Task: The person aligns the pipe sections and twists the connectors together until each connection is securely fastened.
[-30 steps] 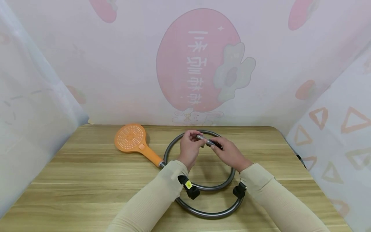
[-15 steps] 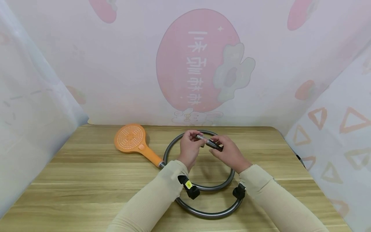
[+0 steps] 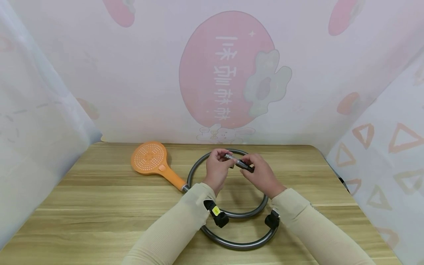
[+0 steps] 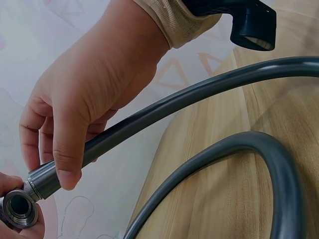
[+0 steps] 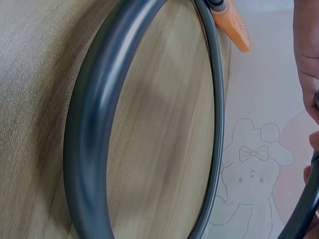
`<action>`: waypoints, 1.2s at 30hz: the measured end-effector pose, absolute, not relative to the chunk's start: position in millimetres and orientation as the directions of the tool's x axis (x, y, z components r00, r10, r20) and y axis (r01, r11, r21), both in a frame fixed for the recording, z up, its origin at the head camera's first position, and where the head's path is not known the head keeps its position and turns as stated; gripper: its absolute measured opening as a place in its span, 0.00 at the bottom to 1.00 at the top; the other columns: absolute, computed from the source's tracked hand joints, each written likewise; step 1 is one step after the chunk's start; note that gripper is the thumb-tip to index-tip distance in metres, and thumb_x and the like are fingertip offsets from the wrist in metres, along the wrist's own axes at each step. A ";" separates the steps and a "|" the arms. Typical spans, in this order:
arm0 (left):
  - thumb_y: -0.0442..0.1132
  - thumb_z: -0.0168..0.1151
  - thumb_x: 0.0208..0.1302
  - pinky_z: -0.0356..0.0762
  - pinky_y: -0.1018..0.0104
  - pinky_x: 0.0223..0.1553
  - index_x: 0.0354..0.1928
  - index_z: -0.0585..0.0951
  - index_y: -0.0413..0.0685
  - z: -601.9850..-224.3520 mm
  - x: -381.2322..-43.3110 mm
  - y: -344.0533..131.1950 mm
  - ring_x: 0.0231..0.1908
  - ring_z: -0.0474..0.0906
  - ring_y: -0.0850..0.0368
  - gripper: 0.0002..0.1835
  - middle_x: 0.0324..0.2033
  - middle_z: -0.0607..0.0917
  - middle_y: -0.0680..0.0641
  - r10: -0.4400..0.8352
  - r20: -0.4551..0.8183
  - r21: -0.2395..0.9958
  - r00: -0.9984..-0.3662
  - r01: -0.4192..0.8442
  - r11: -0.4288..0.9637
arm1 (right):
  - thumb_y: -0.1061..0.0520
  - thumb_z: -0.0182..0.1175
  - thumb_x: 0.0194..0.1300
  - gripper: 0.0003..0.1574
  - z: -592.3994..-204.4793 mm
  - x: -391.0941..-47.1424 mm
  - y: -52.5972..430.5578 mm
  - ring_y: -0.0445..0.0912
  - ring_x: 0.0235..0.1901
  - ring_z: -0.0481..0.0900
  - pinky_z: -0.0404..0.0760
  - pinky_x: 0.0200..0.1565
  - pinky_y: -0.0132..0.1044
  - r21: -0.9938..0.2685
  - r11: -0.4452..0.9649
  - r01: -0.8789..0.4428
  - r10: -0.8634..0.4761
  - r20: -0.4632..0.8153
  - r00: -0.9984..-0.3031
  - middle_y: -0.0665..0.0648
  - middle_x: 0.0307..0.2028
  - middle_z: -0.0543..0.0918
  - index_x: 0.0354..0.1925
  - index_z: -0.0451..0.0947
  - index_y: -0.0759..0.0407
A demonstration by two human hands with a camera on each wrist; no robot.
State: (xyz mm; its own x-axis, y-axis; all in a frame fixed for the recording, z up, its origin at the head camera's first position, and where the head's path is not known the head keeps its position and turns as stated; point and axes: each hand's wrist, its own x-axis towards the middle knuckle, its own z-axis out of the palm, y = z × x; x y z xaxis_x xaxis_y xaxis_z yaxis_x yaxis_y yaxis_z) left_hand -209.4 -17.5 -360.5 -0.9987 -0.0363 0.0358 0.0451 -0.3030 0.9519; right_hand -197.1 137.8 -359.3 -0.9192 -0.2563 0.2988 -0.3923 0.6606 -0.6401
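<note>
In the head view my left hand (image 3: 216,170) pinches a small metal fitting (image 3: 229,156) above the table. My right hand (image 3: 265,176) holds the dark grey hose (image 3: 243,214) by its end, close to that fitting. The left wrist view shows the right thumb and fingers round the hose's end sleeve (image 4: 46,179), which meets the threaded metal fitting (image 4: 32,213) between the left fingertips. Part of the left hand is cut off there. To the left lies an orange shower head (image 3: 149,158), its handle meeting the hose's other end.
The hose loops over the wood-grain table (image 3: 99,206) below both forearms. A black wrist camera (image 3: 220,219) hangs under the left cuff, another wrist camera (image 3: 272,219) under the right. Pale printed curtains (image 3: 145,92) stand behind and beside the table.
My right fingers have shifted their hold on the hose end, showing more of its dark sleeve, and the right wrist has moved slightly left. My left hand and the shower head look unmoved.
</note>
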 end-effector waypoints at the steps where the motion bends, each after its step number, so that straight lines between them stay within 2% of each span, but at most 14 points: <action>1: 0.22 0.65 0.55 0.78 0.70 0.35 0.46 0.73 0.38 -360.8 -209.6 -17.4 0.38 0.77 0.57 0.17 0.42 0.80 0.44 -0.036 0.036 0.951 -0.999 0.045 -0.305 | 0.64 0.65 0.61 0.16 -359.5 -197.0 137.8 0.48 0.43 0.74 0.79 0.42 0.43 -0.640 0.662 -0.391 -0.256 0.298 -0.920 0.56 0.42 0.76 0.48 0.76 0.60; 12: 0.23 0.65 0.55 0.78 0.69 0.35 0.46 0.73 0.38 -362.1 -210.3 -18.3 0.38 0.77 0.57 0.17 0.42 0.80 0.43 -0.040 0.038 0.950 -0.998 0.049 -0.309 | 0.65 0.63 0.63 0.15 -360.5 -196.4 137.2 0.48 0.43 0.73 0.78 0.42 0.43 -0.648 0.649 -0.399 -0.254 0.309 -0.916 0.56 0.43 0.75 0.48 0.76 0.59; 19: 0.22 0.65 0.55 0.78 0.69 0.35 0.46 0.73 0.38 -361.5 -209.9 -17.9 0.37 0.77 0.57 0.17 0.47 0.79 0.36 -0.042 0.034 0.948 -0.999 0.046 -0.314 | 0.66 0.64 0.62 0.14 -359.8 -196.1 136.5 0.47 0.42 0.73 0.78 0.42 0.43 -0.643 0.646 -0.412 -0.260 0.321 -0.911 0.56 0.41 0.75 0.48 0.77 0.60; 25: 0.22 0.64 0.56 0.78 0.69 0.34 0.45 0.73 0.38 -361.6 -210.1 -17.4 0.37 0.77 0.57 0.17 0.42 0.80 0.43 -0.050 0.041 0.949 -0.998 0.054 -0.310 | 0.66 0.64 0.62 0.14 -360.0 -196.8 137.0 0.47 0.42 0.73 0.78 0.41 0.42 -0.632 0.651 -0.421 -0.269 0.326 -0.906 0.55 0.41 0.76 0.47 0.78 0.60; 36: 0.22 0.65 0.55 0.78 0.69 0.35 0.45 0.74 0.38 -363.6 -211.9 -16.7 0.38 0.77 0.56 0.16 0.42 0.81 0.43 -0.051 0.044 0.953 -0.998 0.057 -0.298 | 0.65 0.62 0.64 0.14 -360.4 -198.0 139.1 0.47 0.41 0.73 0.77 0.41 0.41 -0.631 0.656 -0.415 -0.281 0.305 -0.910 0.55 0.41 0.75 0.49 0.77 0.60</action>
